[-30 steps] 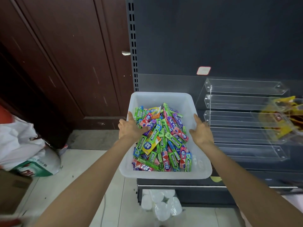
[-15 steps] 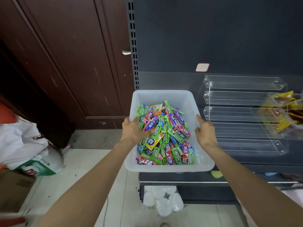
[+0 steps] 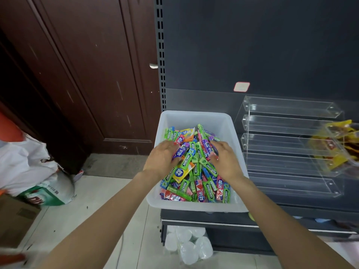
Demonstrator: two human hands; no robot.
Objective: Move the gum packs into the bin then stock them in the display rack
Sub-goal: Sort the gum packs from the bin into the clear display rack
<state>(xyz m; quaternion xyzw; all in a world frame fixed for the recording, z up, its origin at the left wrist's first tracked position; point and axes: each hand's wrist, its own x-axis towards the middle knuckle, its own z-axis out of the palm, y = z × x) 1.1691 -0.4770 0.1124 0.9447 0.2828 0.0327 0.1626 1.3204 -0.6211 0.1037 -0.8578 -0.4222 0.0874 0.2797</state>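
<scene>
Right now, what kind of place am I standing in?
Most likely a small shop, maybe its stocking corner. A dark slotted shelf unit carries a clear tiered display rack, a white bin is heaped with gum packs, and a price label is stuck on the back panel.

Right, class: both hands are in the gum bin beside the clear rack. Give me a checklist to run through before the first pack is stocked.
1. Bin seated on the shelf: ok.
2. Gum packs all in the bin: ok.
3. Display rack tiers free to fill: ok.
4. Left hand gripping a pack: cannot tell, blurred.
5. Right hand gripping a pack: cannot tell.
6. Yellow packets clear of the rack's right end: not ok, they overlap it.
</scene>
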